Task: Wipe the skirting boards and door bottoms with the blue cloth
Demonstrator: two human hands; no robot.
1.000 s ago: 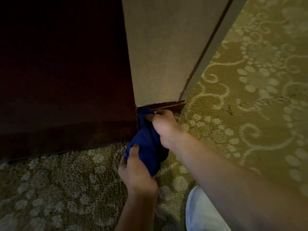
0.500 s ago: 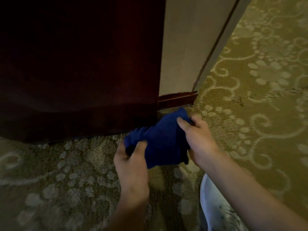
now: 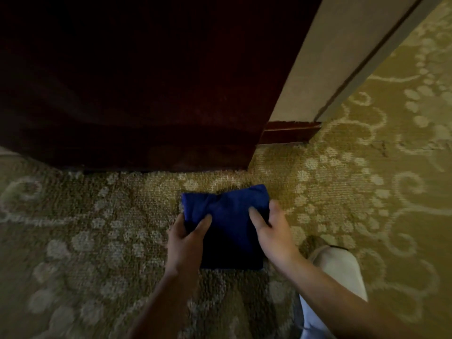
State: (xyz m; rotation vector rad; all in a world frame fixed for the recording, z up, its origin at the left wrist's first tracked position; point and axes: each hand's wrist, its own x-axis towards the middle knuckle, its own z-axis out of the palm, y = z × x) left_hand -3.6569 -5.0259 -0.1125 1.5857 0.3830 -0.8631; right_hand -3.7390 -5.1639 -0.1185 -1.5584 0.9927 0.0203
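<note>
1. The blue cloth (image 3: 226,211) is held up between both hands, low over the patterned carpet (image 3: 102,241) and a short way out from the foot of the dark door (image 3: 137,89). It touches neither the door nor the skirting board (image 3: 289,132).

2. The left hand (image 3: 187,238) has its grip clamped on the cloth's left edge, thumb on top and fingers curled underneath. The right hand (image 3: 272,232) has its grip clamped on the right edge in the same way. The cloth looks folded or bunched into a rough pad, with creases running across its upper part.

3. How far along: no wiping is going on at this instant. The cloth is off every surface, and to my eye it is being squared up or refolded for a stroke. The light is too dim to show dust or wiped streaks, so I cannot tell which parts are already clean.

4. What seems left here: the bottom edge of the door, which runs across most of the view just above the carpet, looks the nearest surface to the cloth. The short skirting piece lies further right, under the pale wall (image 3: 315,77).

5. Count: one blue cloth, two hands, one door, one visible length of skirting board, and one white-clad knee or leg (image 3: 337,272) at lower right.

6. Beyond the wall's corner, the carpet carries on to the right.
</note>
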